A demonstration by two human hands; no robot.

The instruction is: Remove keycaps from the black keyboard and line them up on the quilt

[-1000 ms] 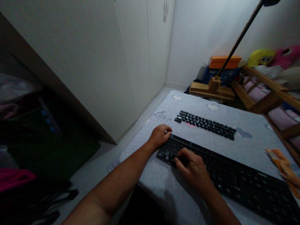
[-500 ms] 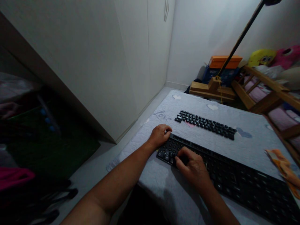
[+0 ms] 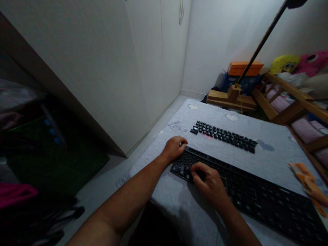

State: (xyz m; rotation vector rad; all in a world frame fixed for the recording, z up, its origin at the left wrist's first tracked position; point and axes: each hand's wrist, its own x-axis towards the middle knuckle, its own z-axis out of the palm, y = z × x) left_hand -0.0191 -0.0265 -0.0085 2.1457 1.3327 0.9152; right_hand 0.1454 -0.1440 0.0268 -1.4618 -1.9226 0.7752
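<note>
A long black keyboard [image 3: 266, 198] lies slantwise on the cloth-covered surface, many of its key places bare of caps at the left end. My left hand [image 3: 174, 148] is closed around its far left corner, the thumb and fingers on the edge. Over the near left part, my right hand [image 3: 208, 181] has thumb and index finger pinched at a black keycap [image 3: 189, 175] in the bottom row; the fingertips partly hide it. A few caps sit in place left of that pinch. Beyond the keyboard, several loose black keycaps [image 3: 225, 135] lie set out in rows.
A pale quilted cloth [image 3: 215, 111] covers the surface. At the right lies an orange cloth item [image 3: 307, 181]. A white wardrobe [image 3: 143, 68] stands at the left; behind are a wooden stand [image 3: 232, 97] with a black pole, an orange box [image 3: 246, 68] and a wooden bed rail [image 3: 294, 95].
My right hand has shifted very slightly left, still pinched at the bottom row. My left hand and the keyboard stay practically where they were.
</note>
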